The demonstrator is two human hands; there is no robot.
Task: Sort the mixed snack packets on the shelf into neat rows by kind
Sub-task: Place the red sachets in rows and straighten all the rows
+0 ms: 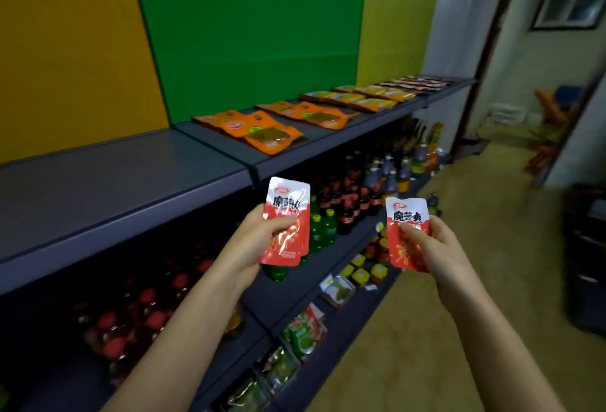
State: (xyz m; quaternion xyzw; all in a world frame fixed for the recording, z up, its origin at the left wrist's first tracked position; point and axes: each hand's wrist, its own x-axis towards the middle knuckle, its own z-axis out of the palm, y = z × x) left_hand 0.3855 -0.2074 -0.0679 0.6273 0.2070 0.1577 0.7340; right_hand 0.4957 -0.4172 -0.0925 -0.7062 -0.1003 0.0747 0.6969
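Note:
My left hand [259, 241] grips a small stack of red-and-white snack packets [287, 211], held upright in front of the shelf edge. A single matching red-and-white packet [406, 218] is pinched in my right hand [429, 247], out over the aisle. On the grey top shelf [114, 175], orange packets [262, 131] lie in rows in the middle. Further right lie yellow-orange packets [364, 98], then dark red packets [419, 83] at the far end. The shelf's left section is bare.
Lower shelves hold red-capped dark bottles [347, 201], green bottles [323, 228], small yellow jars [360, 272] and green packets [301, 333]. The aisle floor [459, 280] runs along the right. A dark object [587, 247] stands at the right edge.

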